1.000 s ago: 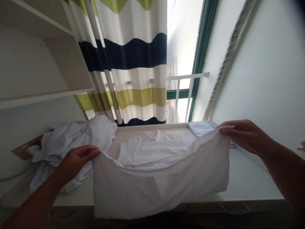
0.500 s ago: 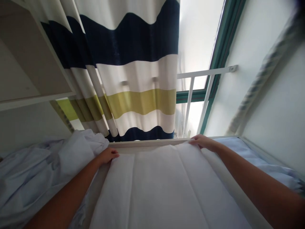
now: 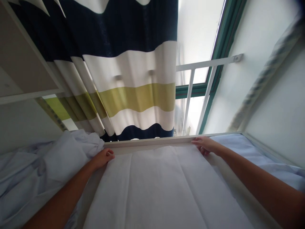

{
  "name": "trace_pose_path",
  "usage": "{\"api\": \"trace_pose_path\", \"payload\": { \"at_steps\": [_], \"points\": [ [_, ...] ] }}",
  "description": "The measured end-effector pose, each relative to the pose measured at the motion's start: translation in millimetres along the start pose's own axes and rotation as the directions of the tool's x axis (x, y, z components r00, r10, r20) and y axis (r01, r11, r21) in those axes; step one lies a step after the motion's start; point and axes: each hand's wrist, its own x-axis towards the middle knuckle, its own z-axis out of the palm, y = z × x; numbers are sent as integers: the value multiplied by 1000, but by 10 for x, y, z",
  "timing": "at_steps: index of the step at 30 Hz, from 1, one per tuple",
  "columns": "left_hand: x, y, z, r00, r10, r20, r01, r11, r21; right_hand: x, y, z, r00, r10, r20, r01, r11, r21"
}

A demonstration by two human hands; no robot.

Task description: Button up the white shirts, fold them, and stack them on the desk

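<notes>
A folded white sheet (image 3: 152, 187) lies flat before me, with long creases running lengthwise and its far edge close to a pale board (image 3: 147, 142). At its far left corner is my left hand (image 3: 105, 156), fingers curled in on the fabric edge. My right hand (image 3: 205, 145) is closed at the far right corner, thumb and fingertips at the cloth, other fingers bent under. Exactly how much fabric each hand grips is partly hidden by the fingers.
Crumpled white bedding (image 3: 59, 156) is heaped on the left. Pale bluish bedding (image 3: 252, 152) lies on the right beside the wall. Beyond the board hang a striped curtain (image 3: 133, 98) and a white railing (image 3: 190, 92) before a green-framed window. A cabinet (image 3: 26, 54) overhangs the upper left.
My left hand has shifted slightly left and my right hand slightly right, with the far edge of the sheet lying flatter at the right corner. The view has tilted a little downward.
</notes>
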Motion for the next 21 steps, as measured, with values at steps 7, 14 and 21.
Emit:
{"api": "trace_pose_path", "payload": {
  "at_steps": [7,14,21],
  "points": [
    [-1053,179,275,923,292,-253,-212,930,300,-1025,352,107,923,-216,-318,41,878,-477],
    [-1865,-62,771,902,264,-342,-214,961,176,-1646,607,464,970,-185,-155,123,932,-341],
    [-2345,205,915,919,277,-279,-192,935,298,-1669,696,317,963,-193,-187,118,929,-350]
  ]
}}
